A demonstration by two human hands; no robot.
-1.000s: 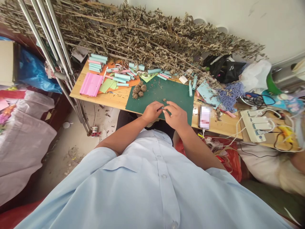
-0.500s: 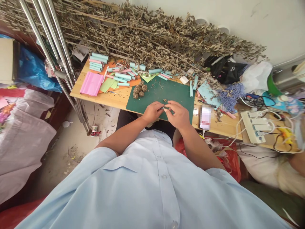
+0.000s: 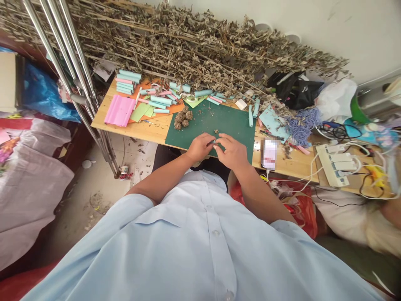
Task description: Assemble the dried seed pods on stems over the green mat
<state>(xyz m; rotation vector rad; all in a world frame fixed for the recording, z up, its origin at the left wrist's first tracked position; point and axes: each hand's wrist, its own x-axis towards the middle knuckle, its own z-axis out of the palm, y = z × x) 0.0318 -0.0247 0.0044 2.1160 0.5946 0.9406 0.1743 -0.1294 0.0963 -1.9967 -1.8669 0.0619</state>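
My left hand [image 3: 201, 147] and my right hand [image 3: 231, 151] meet fingertip to fingertip over the front edge of a dark green mat [image 3: 232, 121]. Both are closed in a pinch around something small, too hidden between the fingers to make out. Just beyond the fingertips a small brown crumb [image 3: 216, 131] lies on the mat. A pile of several brown, rough balls [image 3: 183, 118] rests on the mat's left part, beyond my left hand.
Behind the mat lie rolled blue papers [image 3: 161, 100] and a long heap of dried stalks [image 3: 200, 50]. Pink paper [image 3: 119, 110] is at left. A phone [image 3: 269, 154], blue cord [image 3: 302, 127] and a power strip [image 3: 333, 165] are at right. Metal poles [image 3: 75, 79] stand at left.
My right hand's fingers have shifted slightly left, closer to my left hand's fingertips. The balls and papers stay in place.
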